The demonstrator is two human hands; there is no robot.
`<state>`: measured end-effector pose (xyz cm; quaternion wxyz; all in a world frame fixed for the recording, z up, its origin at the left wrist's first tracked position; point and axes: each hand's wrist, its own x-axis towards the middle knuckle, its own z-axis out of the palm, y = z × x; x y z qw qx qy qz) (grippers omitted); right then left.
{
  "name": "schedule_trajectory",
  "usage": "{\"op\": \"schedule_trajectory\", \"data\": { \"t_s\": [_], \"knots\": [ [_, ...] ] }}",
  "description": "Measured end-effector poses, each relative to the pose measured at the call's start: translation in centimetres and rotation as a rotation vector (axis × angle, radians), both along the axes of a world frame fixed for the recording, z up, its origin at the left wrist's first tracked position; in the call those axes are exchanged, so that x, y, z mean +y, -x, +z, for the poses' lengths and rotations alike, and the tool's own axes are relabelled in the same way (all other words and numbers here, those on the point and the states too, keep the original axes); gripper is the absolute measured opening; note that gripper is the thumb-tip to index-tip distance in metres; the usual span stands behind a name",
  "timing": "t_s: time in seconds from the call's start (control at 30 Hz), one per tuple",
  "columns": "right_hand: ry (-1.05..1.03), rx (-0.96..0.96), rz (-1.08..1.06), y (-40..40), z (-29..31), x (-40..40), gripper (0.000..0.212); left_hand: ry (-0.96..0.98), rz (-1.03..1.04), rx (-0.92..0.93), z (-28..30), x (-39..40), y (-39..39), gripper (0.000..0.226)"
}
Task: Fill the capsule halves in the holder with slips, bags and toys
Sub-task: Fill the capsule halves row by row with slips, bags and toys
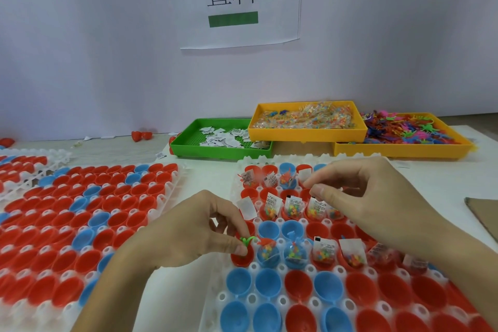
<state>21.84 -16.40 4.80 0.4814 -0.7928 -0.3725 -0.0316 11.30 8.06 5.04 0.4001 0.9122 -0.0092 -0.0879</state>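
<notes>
Head camera view: a white holder (272, 302) of red and blue capsule halves lies on the bench (215, 170), several cups in it already carrying paper slips and bags of coloured beads. At the holder's left edge, the left hand (194, 226) pinches a green toy (247, 240) over a red capsule half (242, 256). Above the holder's middle rows the right hand (358, 194) hovers, fingers curled; whether it holds anything cannot be told. Behind the holder stand a green tray (188, 140) of slips, a yellow tray (307, 135) of bags and an orange tray (398, 149) of toys.

Red and blue capsule halves (327, 287) sit open-side-up in a white holder (280, 269), several filled.
</notes>
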Motion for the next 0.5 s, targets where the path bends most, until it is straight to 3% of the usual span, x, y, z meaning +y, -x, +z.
{"op": "schedule_trajectory", "data": {
  "t_s": [0.33, 0.5],
  "knots": [
    [-0.007, 0.061, -0.019, -0.8, 0.2, -0.8, 0.022, 0.069, -0.013, -0.042, -0.4, 0.6, -0.2, 0.015],
    [-0.022, 0.088, -0.070, -2.0, 0.2, -1.7, 0.032, 0.062, 0.117, -0.194, -0.9, 1.0, -0.5, 0.029]
  ]
}}
